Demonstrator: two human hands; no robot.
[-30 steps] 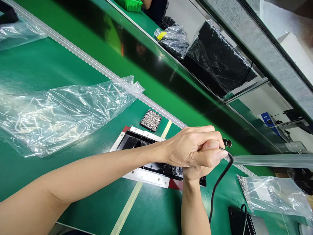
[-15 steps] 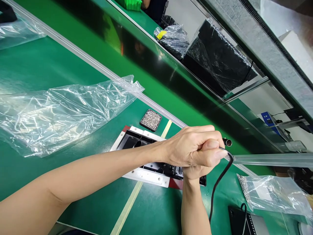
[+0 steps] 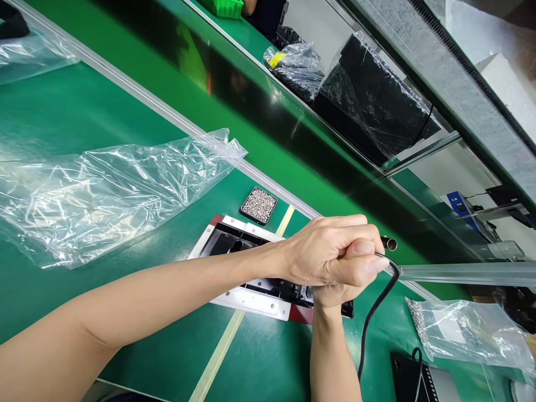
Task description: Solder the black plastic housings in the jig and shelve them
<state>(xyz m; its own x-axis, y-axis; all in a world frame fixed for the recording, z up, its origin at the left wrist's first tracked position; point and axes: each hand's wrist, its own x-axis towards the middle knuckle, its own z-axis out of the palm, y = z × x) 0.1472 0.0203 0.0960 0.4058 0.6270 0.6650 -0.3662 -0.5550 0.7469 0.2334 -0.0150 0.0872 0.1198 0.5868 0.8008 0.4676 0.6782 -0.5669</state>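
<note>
My left hand is closed in the middle of the view, with a black cable coming out between its thumb and fingers and hanging down to the right. Directly below it, my right hand is mostly covered; what its fingers grip is hidden. Both hands are over the right part of a black plastic housing, which lies in a white and red fixture on the green table. Beyond the fixture lies a small black tray full of tiny metal screws.
A clear plastic bag spreads over the left of the table. At right lie another clear bag and a black-and-grey device. A metal rail runs behind. A short metal tube end shows beside my hands. Wrapped black items stand farther back.
</note>
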